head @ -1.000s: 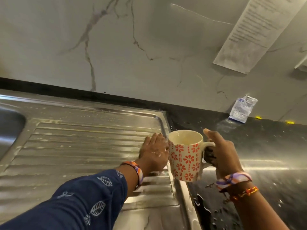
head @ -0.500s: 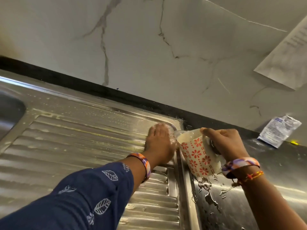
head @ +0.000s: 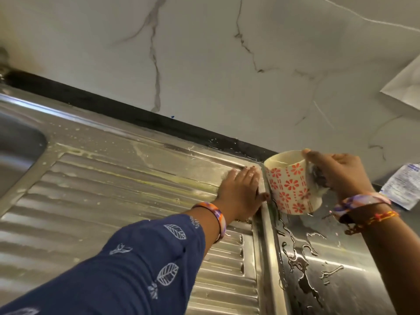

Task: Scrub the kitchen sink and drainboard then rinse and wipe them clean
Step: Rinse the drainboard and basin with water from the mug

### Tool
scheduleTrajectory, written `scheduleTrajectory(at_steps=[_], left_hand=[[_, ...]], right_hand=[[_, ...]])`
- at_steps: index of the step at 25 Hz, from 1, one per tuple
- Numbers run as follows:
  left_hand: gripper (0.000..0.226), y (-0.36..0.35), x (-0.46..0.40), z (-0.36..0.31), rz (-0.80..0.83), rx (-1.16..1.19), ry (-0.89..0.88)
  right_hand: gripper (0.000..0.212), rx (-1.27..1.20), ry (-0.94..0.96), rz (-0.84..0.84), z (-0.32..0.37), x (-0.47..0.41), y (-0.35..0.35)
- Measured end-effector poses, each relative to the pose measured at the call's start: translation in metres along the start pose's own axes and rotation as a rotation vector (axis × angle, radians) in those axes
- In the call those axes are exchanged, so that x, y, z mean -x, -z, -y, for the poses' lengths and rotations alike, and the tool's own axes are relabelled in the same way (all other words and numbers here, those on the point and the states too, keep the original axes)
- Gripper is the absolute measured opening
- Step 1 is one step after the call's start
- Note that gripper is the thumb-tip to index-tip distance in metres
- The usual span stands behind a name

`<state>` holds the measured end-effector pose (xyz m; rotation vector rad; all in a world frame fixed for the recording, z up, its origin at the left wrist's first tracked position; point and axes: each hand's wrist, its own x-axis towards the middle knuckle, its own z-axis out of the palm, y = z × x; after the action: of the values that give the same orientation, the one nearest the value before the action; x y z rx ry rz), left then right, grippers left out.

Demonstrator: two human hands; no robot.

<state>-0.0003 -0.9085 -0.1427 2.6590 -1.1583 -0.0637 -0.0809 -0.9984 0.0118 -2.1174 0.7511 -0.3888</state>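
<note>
Rinse stage, by the look of it. The left hand [head: 238, 192] lies flat, fingers straight and together, pressing on the far right corner of the ribbed drainboard [head: 109, 201], thumb at the raised right rim. Soapy streaks and foam flecks cover the ribs, thickest along the far edge and near the sink bowl [head: 18, 153] at far left. The right hand [head: 336, 171] grips a flowered mug [head: 289, 180] by its handle side, thumb over the rim, tilted toward the drainboard corner, just beside the left hand. Whether water is leaving the mug cannot be told. Puddles lie on the steel counter [head: 336, 278] right of the rim. A small packet [head: 402, 187] sits at the far right against the wall, and a sheet of paper [head: 406, 87] hangs on the wall above it.

Handling: steel is rigid, wet and slick, so a flat palm will slide easily. The mug looks ceramic, breakable, likely slippery when wet; handle plus thumb on the rim seems the safest hold.
</note>
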Motion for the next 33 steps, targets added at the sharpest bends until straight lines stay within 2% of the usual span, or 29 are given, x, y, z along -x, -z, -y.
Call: scheduleTrajectory(at_steps=[6,11,16,19,21,24,26,30,33], left_hand=[[0.065,0.010,0.022,0.059,-0.009,-0.064,0.141],[0.065,0.036,0.060,0.130,0.020,-0.050,0.376],[0.062,0.056,0.107,0.216,-0.008,-0.042,0.621],[0.065,0.069,0.131,0.255,-0.009,-0.039,0.803],[0.069,0.077,0.140,0.261,-0.022,-0.014,0.861],[0.072,0.083,0.130,0.231,-0.104,-0.051,0.728],[0.072,0.080,0.115,0.187,-0.078,-0.025,0.563],[0.078,0.047,0.101,0.077,0.043,0.065,0.131],[0.102,0.022,0.110,0.003,0.068,0.164,-0.107]], right_hand=[[0.030,0.339,0.118,0.084,0.019,-0.001,-0.035],[0.032,0.385,0.297,0.211,0.060,0.009,-0.085],[0.033,0.276,0.450,0.249,0.097,0.020,-0.142],[0.042,-0.033,0.377,0.229,0.108,0.022,-0.161],[0.041,-0.280,0.291,0.228,0.109,0.022,-0.164],[0.043,-0.479,0.242,0.178,0.102,0.013,-0.149],[0.046,-0.427,0.250,0.125,0.090,0.006,-0.130],[0.046,-0.020,0.361,-0.025,0.048,0.001,-0.078],[0.040,0.450,0.395,-0.073,0.015,0.015,-0.044]])
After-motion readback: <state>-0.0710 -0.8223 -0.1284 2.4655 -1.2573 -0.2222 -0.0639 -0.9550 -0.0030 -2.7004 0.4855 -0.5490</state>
